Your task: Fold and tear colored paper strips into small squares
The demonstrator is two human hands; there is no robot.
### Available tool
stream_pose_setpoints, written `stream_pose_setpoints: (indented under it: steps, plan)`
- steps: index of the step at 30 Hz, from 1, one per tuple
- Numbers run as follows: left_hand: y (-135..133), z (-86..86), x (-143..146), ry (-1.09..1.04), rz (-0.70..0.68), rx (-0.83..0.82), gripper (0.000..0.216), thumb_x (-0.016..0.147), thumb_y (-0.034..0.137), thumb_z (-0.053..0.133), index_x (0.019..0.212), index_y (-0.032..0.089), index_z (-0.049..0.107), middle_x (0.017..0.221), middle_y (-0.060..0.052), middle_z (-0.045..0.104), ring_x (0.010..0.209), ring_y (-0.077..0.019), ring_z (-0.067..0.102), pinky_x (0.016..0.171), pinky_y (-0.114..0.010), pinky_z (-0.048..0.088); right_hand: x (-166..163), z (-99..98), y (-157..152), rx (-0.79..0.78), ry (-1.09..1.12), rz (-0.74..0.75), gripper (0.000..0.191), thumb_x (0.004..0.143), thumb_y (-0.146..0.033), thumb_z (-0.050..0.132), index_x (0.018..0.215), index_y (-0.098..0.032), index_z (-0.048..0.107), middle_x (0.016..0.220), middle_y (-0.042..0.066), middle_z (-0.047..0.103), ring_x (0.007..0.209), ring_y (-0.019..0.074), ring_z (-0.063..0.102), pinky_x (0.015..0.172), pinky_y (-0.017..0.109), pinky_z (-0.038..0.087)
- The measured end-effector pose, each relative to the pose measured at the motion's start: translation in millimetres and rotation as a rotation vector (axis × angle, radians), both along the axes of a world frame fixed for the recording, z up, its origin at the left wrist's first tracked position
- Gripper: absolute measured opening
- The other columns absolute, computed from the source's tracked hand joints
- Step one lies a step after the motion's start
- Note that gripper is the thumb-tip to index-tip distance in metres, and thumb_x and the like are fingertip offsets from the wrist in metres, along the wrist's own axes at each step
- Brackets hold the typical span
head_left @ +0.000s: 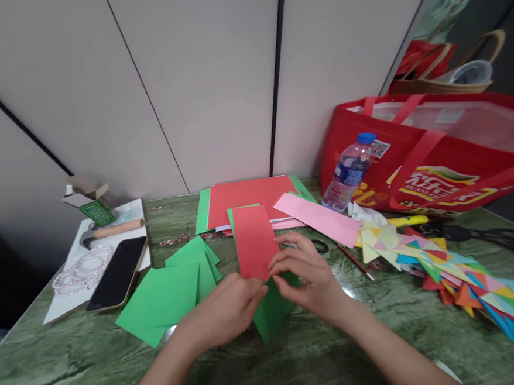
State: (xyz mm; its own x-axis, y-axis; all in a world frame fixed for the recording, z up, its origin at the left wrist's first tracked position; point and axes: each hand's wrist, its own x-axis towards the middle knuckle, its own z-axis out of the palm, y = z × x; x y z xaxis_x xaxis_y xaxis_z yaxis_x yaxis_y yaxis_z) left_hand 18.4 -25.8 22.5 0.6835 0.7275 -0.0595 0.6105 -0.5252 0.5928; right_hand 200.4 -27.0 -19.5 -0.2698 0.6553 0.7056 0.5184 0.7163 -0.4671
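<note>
At the middle of the table my left hand [234, 305] is closed with its thumb and fingertips on a piece of green paper [268, 318]. The thumb and fingers of my right hand [304, 271] pinch the same paper's upper edge, close to the left fingertips. This green paper hangs below my hands and looks folded; part of it is hidden by my fingers. Just beyond them lies a red paper strip [255, 239] over a green one. Several loose green paper squares [163, 296] overlap to the left of my left hand.
Behind are stacked red sheets [252, 196] and a pink strip [318, 217]. Scissors [320, 245] and a thin red stick [356, 262] lie right, near folded colourful paper pieces [460, 272], a water bottle [348, 174] and a red bag [430, 151]. Left are a phone [119, 272] and hammer [114, 229].
</note>
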Motion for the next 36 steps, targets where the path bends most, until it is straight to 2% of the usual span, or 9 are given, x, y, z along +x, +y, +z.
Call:
stream_pose_setpoints:
  steps: [12, 14, 16, 18, 21, 23, 26, 30, 36]
  plan:
    - [3, -2.3, -6, 0.009, 0.050, -0.026, 0.034, 0.088, 0.029, 0.033, 0.058, 0.018, 0.043, 0.052, 0.004, 0.038, 0.052, -0.0122, 0.038, 0.050, -0.027, 0.020, 24, -12.5, 16, -0.017, 0.018, -0.223, 0.014, 0.071, -0.011, 0.056, 0.072, -0.023, 0.062, 0.075, 0.002, 0.066, 0.092, 0.0239, 0.054, 0.082, 0.043, 0.041]
    - [4, -2.9, -7, 0.012, 0.049, -0.034, 0.035, 0.088, 0.031, 0.033, 0.057, 0.018, 0.043, 0.052, 0.004, 0.037, 0.053, -0.0123, 0.038, 0.051, -0.026, 0.020, 30, -14.9, 19, -0.057, 0.098, -0.287, 0.011, 0.072, -0.013, 0.056, 0.071, -0.022, 0.062, 0.075, 0.003, 0.066, 0.090, 0.0234, 0.055, 0.082, 0.042, 0.041]
    - [5, -3.1, -8, 0.014, 0.049, -0.042, 0.038, 0.089, 0.033, 0.032, 0.056, 0.018, 0.042, 0.052, 0.004, 0.035, 0.052, -0.0120, 0.036, 0.051, -0.026, 0.020, 34, -14.9, 20, -0.167, 0.242, -0.329, 0.007, 0.075, -0.020, 0.056, 0.072, -0.021, 0.062, 0.079, 0.005, 0.066, 0.087, 0.0225, 0.057, 0.081, 0.040, 0.042]
    - [6, -3.1, -8, 0.012, 0.051, -0.050, 0.039, 0.089, 0.034, 0.030, 0.055, 0.018, 0.042, 0.051, 0.005, 0.032, 0.050, -0.0116, 0.033, 0.050, -0.026, 0.019, 33, -12.4, 19, -0.351, 0.393, -0.264, 0.011, 0.077, -0.027, 0.055, 0.081, -0.020, 0.063, 0.086, 0.006, 0.066, 0.084, 0.0212, 0.059, 0.078, 0.037, 0.044]
    - [6, -3.4, -6, 0.002, 0.046, -0.043, 0.037, 0.089, 0.034, 0.029, 0.059, 0.018, 0.044, 0.053, 0.004, 0.035, 0.052, -0.0120, 0.035, 0.050, -0.025, 0.020, 22, -7.6, 12, -0.585, 0.475, -0.016, 0.024, 0.073, -0.031, 0.060, 0.095, -0.021, 0.061, 0.086, 0.004, 0.067, 0.080, 0.0194, 0.060, 0.070, 0.032, 0.046]
    - [7, -3.7, -4, -0.014, 0.055, -0.012, 0.032, 0.088, 0.032, 0.030, 0.065, 0.018, 0.047, 0.057, 0.003, 0.041, 0.056, -0.0127, 0.038, 0.053, -0.025, 0.022, 14, -5.9, 8, -0.600, 0.388, 0.025, 0.016, 0.070, -0.028, 0.064, 0.085, -0.021, 0.064, 0.075, 0.002, 0.066, 0.068, 0.0164, 0.058, 0.062, 0.027, 0.045]
    - [7, -3.6, -3, -0.016, 0.073, 0.039, 0.029, 0.088, 0.028, 0.030, 0.068, 0.019, 0.047, 0.059, 0.004, 0.043, 0.056, -0.0120, 0.037, 0.055, -0.025, 0.023, 6, -6.0, 4, -0.560, 0.331, -0.027, 0.007, 0.069, -0.027, 0.065, 0.069, -0.020, 0.065, 0.059, -0.002, 0.059, 0.055, 0.0124, 0.050, 0.052, 0.023, 0.038]
    - [9, -3.5, -4, -0.002, 0.085, 0.069, 0.026, 0.086, 0.021, 0.032, 0.061, 0.018, 0.039, 0.054, 0.006, 0.033, 0.051, -0.0097, 0.030, 0.054, -0.024, 0.021, 5, -6.8, 4, -0.576, 0.369, -0.044, 0.011, 0.068, -0.030, 0.066, 0.068, -0.019, 0.065, 0.050, -0.004, 0.051, 0.046, 0.0098, 0.041, 0.044, 0.021, 0.031]
    - [13, -5.3, -9, 0.005, 0.082, 0.058, 0.026, 0.080, 0.016, 0.034, 0.056, 0.018, 0.025, 0.052, 0.006, 0.022, 0.048, -0.0082, 0.023, 0.048, -0.024, 0.016, 11, -6.2, 7, -0.570, 0.379, -0.099, 0.011, 0.068, -0.028, 0.065, 0.069, -0.017, 0.066, 0.053, -0.003, 0.051, 0.046, 0.0088, 0.039, 0.044, 0.020, 0.030]
